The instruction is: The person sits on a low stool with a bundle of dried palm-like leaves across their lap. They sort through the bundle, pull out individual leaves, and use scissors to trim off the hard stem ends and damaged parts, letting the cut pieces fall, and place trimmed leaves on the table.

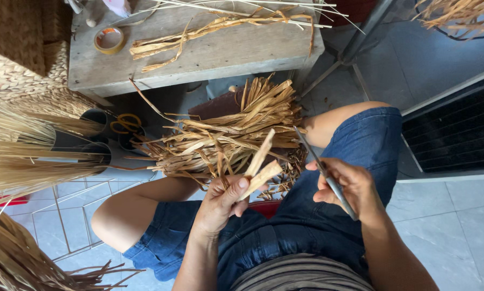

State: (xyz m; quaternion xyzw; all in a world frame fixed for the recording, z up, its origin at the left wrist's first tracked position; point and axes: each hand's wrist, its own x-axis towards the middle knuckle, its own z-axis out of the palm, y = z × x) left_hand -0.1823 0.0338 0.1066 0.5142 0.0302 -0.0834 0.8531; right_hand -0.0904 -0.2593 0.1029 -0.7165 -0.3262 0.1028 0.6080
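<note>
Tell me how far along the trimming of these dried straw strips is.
Looks done: many short tan straw offcuts lie piled on the floor beyond the knees. In hand: the left hand pinches a few flat dried straw strips upright, and the right hand holds a slim metal blade tool beside them. Seemingly left: long straw strands on the grey wooden bench.

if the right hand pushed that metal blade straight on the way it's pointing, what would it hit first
Probably the bundle of dried straw strips. The right hand holds the metal blade aimed up and left, its tip at the bundle's right edge. Depth is unclear, so it might pass just above.
</note>
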